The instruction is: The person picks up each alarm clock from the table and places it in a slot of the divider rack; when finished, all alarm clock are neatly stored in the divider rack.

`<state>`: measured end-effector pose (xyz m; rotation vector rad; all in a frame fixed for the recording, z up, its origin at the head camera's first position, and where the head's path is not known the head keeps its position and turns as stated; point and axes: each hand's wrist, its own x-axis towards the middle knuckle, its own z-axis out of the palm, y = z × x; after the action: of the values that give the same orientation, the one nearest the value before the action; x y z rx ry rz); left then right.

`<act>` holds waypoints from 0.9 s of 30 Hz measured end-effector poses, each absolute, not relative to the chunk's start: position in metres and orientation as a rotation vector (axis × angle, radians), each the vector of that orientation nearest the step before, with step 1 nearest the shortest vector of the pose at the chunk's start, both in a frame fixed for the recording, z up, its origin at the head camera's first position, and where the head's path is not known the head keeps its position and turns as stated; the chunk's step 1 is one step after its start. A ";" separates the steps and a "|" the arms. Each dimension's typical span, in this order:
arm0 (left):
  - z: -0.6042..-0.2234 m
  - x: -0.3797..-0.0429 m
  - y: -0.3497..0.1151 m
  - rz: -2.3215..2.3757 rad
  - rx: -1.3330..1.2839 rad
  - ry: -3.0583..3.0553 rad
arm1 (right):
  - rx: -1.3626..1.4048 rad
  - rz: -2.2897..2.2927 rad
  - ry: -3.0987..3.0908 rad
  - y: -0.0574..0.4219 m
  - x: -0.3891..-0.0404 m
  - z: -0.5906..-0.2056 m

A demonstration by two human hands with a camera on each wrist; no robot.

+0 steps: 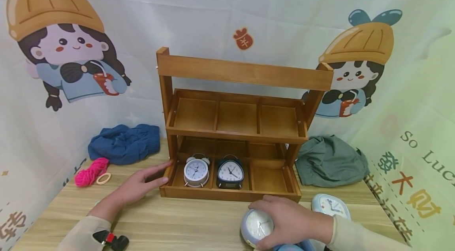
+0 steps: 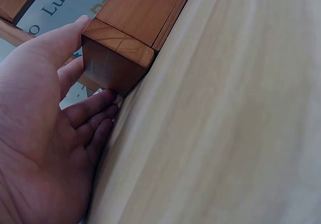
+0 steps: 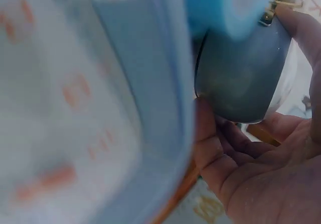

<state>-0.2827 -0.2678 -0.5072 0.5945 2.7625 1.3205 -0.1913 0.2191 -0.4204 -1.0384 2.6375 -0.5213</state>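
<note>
My left hand (image 1: pixel 142 184) rests against the left end of the wooden rack (image 1: pixel 231 195), thumb and index finger touching its corner. In the left wrist view the other fingers of that hand (image 2: pixel 45 118) bend loosely beside the wood. At the front right, my right hand (image 1: pixel 289 219) grips a round alarm clock (image 1: pixel 256 227) with a pale face. Its dark rounded back (image 3: pixel 241 78) shows between thumb and fingers in the right wrist view. A white twin-bell alarm clock (image 1: pixel 196 172) and a dark alarm clock (image 1: pixel 230 172) stand in the lower tier's left and middle compartments.
A light blue clock (image 1: pixel 330 205) lies right of the rack, with more blue things partly hidden under my right hand. Blue cloth (image 1: pixel 124 144), pink yarn (image 1: pixel 92 172) and a wooden ring (image 1: pixel 103 178) lie left. Grey-green cloth (image 1: pixel 330 162) sits at the right.
</note>
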 end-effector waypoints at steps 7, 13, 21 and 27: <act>-0.507 -0.283 -0.268 1.320 0.594 2.761 | -1.029 -0.551 2.850 0.230 -0.213 -0.396; -0.508 -0.283 -0.268 1.321 0.594 2.765 | -1.075 -0.461 3.029 0.244 -0.241 -0.383; -0.506 -0.281 -0.266 1.329 0.604 2.769 | -1.087 -0.363 3.099 0.256 -0.268 -0.387; -0.506 -0.282 -0.265 1.341 0.597 2.760 | -1.097 -0.362 3.060 0.258 -0.283 -0.400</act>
<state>-0.2815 -0.2655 -0.5062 0.5974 2.7596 1.3411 -0.2835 0.2580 -0.3998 -1.0968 3.0602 -0.3625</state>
